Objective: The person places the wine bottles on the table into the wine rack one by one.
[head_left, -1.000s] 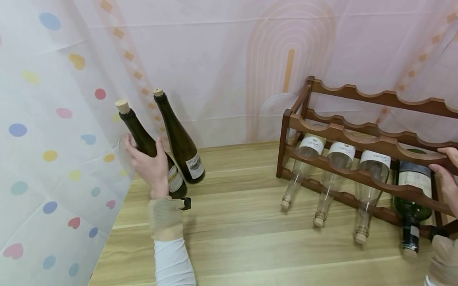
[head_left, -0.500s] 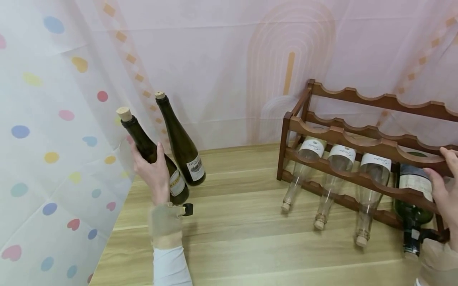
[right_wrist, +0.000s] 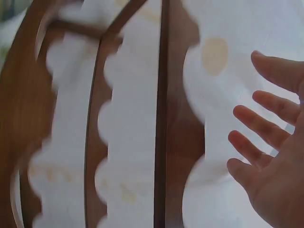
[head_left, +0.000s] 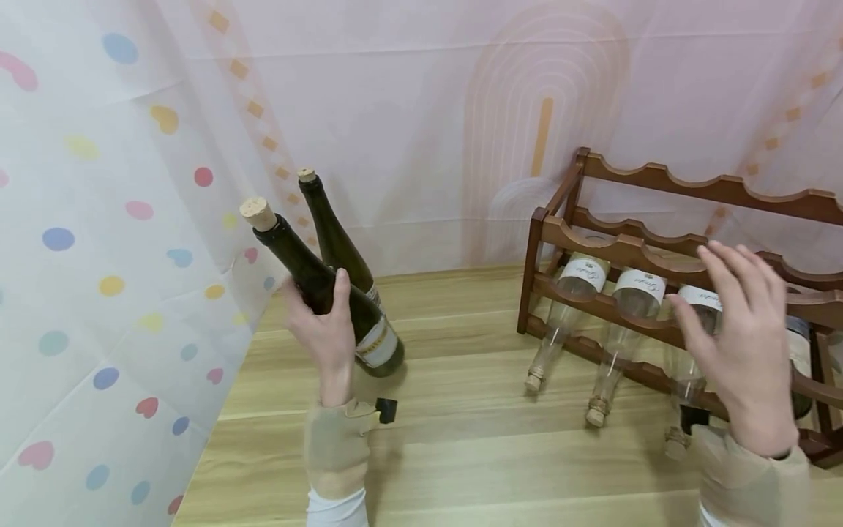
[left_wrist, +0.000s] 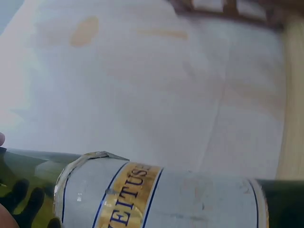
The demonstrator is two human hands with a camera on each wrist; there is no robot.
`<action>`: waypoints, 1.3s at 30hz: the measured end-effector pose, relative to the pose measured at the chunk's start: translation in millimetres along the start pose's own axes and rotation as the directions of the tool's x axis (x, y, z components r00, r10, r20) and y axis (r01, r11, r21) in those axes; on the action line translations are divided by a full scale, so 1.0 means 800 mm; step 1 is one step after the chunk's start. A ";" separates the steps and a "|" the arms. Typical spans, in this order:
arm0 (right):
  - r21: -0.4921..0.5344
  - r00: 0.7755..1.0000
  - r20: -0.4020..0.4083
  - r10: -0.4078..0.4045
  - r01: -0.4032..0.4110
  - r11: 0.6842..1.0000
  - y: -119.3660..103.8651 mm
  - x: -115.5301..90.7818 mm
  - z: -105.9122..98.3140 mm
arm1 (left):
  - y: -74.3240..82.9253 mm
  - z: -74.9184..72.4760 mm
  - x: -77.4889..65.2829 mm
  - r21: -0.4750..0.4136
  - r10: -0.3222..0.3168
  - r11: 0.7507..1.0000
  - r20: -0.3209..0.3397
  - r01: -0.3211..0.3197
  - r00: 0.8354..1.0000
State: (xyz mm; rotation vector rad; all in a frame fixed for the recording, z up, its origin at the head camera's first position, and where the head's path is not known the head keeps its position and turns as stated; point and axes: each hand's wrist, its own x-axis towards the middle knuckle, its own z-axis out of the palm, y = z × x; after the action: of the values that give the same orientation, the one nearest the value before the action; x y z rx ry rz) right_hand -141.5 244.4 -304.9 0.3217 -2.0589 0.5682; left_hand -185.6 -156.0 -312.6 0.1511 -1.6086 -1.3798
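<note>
My left hand (head_left: pixel 323 329) grips a dark green corked wine bottle (head_left: pixel 299 256) around its shoulder, the bottle leaning with its cork toward the upper left. Its white label with a gold band (left_wrist: pixel 128 199) fills the lower part of the left wrist view. Just behind it stands a second dark corked bottle (head_left: pixel 336 234), its label mostly covered. My right hand (head_left: pixel 744 351) is held up in front of the wooden wine rack (head_left: pixel 639 252), fingers spread and straight, holding nothing. In the right wrist view the fingers (right_wrist: pixel 259 126) stand apart beside the rack's scalloped rails (right_wrist: pixel 175 118).
Clear corked bottles (head_left: pixel 579 278) lie in the rack's lower tier, necks pointing forward over the wooden table (head_left: pixel 461 410). A dark labelled bottle (head_left: pixel 799 351) lies at its right, partly behind my right hand. A patterned cloth (head_left: pixel 395 132) hangs behind the table.
My left hand has moved right with the bottle, which now overlaps the bottle behind. My right hand has left the rack's right side and moved left, its fingers spread.
</note>
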 end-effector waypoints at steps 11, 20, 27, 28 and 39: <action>0.210 0.989 0.117 -0.093 0.067 0.975 -0.043 -0.001 0.047 | 0.027 0.015 -0.043 -0.347 -0.118 0.926 0.102 0.147 0.988; 0.276 0.945 0.245 -0.217 0.146 0.950 -0.075 -0.010 0.081 | 0.025 0.028 -0.061 -0.504 -0.157 0.838 0.140 0.207 0.978; 0.256 0.885 0.391 -0.253 0.159 0.954 -0.098 -0.021 0.103 | 0.031 0.039 -0.076 -0.658 -0.195 0.704 0.182 0.267 0.964; 0.247 0.878 0.409 -0.248 0.155 0.956 -0.100 -0.023 0.105 | 0.032 0.041 -0.078 -0.679 -0.200 0.682 0.183 0.271 0.962; 0.200 0.826 0.502 -0.255 0.176 0.964 -0.116 -0.038 0.129 | 0.038 0.052 -0.092 -0.757 -0.276 0.539 0.257 0.370 0.926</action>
State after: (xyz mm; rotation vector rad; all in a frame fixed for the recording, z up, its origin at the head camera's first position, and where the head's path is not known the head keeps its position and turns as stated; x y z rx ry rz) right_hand -160.3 111.8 -351.9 0.8710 -2.4605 0.5298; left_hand -163.0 -70.2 -325.5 -0.1837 -0.9013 -2.3279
